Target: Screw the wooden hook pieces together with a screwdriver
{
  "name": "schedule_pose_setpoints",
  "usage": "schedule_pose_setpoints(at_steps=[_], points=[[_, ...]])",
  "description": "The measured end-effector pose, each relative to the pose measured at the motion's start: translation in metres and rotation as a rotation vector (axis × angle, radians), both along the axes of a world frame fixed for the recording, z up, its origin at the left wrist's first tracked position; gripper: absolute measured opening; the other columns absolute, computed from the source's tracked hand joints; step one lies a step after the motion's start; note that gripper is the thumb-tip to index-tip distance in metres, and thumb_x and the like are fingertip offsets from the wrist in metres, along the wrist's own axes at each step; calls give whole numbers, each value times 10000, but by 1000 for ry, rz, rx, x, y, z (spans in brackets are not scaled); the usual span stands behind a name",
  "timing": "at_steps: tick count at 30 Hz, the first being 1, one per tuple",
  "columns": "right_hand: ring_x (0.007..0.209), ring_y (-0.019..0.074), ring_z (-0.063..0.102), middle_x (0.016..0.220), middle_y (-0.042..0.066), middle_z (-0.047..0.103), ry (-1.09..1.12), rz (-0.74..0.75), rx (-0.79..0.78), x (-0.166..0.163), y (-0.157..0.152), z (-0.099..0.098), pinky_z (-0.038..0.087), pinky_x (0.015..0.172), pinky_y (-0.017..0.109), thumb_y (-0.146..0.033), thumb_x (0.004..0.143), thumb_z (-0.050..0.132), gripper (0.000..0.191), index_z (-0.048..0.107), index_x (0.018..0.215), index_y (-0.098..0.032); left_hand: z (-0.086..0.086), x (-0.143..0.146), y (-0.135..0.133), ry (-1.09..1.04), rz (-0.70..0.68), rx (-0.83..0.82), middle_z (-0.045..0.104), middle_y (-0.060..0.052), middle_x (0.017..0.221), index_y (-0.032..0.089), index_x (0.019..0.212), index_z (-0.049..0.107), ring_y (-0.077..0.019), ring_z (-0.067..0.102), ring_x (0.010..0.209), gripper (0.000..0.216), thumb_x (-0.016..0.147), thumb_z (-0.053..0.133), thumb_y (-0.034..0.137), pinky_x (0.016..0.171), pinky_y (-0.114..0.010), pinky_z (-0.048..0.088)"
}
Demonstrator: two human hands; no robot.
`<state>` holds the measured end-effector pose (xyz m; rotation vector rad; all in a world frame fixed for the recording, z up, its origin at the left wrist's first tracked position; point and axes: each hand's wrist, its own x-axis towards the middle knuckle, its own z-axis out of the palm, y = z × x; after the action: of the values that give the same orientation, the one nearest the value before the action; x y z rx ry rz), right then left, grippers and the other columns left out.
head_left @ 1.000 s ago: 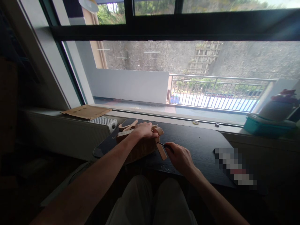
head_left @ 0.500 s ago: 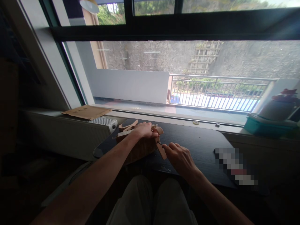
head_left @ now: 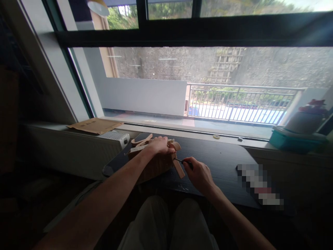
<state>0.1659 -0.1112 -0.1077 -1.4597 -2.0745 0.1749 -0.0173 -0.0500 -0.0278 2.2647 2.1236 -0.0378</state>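
Observation:
A brown box-like object (head_left: 154, 167) with a pale top lies on a dark table (head_left: 213, 152). Thin, light wooden strips stick out at both of its ends; one strip (head_left: 179, 169) slants down at the right. My left hand (head_left: 160, 144) is closed over the box's top right end, its fingertips mostly hidden. In my right hand (head_left: 199, 175) is a screwdriver (head_left: 188, 163) with a dark handle, held by closed fingers. Its thin shaft points left, the tip at the right-hand strip. Whether a screw sits there is too small to see.
A radiator (head_left: 114, 142) carries a brown paper envelope (head_left: 95, 125) left of the table. At the right lies a blurred-out flat item (head_left: 260, 187). Behind is a window sill with a teal box (head_left: 293, 139) and a small ring (head_left: 216, 136).
The fingers of my right hand have shifted back along the screwdriver, so more of its dark handle shows. My left hand and the box stay in place; the view has moved slightly.

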Motion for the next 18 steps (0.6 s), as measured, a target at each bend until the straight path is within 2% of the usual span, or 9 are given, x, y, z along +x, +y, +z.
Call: schedule_pose_setpoints(at_steps=[3, 6, 9, 13, 18], points=[[750, 159, 619, 874, 3, 678, -193, 51, 109, 2, -3, 5, 318, 568, 244, -302, 874, 476, 240, 593, 1080, -263, 1, 0, 0, -9, -2, -14, 592, -149, 1171, 179, 1085, 538, -316, 566, 1037, 607, 674, 508, 625, 791, -363, 464], [720, 137, 582, 831, 10, 646, -380, 121, 244, 4, -6, 5, 281, 538, 242, -200, 884, 460, 250, 592, 1087, -264, 2, -1, 1, -22, 1, -29, 595, -155, 1166, 175, 1093, 534, -322, 569, 1037, 647, 664, 506, 658, 783, -358, 466], [706, 128, 558, 808, 15, 629, -445, 154, 306, 6, -5, 1, 281, 539, 242, -140, 890, 438, 270, 596, 1079, -251, 1, -2, 3, -30, 8, -33, 592, -164, 1172, 170, 1101, 530, -335, 560, 1047, 690, 647, 506, 689, 781, -365, 464], [762, 139, 580, 837, 20, 648, -333, 164, 259, 6, -3, -4, 336, 588, 236, -174, 907, 414, 264, 598, 1085, -239, -2, -3, 4, -29, 19, -28, 576, -164, 1190, 180, 1106, 529, -344, 541, 1067, 675, 650, 507, 676, 780, -377, 460], [883, 158, 625, 982, 13, 686, 11, 69, 15, 4, 0, -6, 401, 692, 247, -337, 912, 400, 287, 597, 1103, -254, -7, -4, 6, -18, -2, 16, 560, -168, 1211, 181, 1118, 528, -343, 525, 1085, 701, 638, 507, 692, 837, -401, 433]])
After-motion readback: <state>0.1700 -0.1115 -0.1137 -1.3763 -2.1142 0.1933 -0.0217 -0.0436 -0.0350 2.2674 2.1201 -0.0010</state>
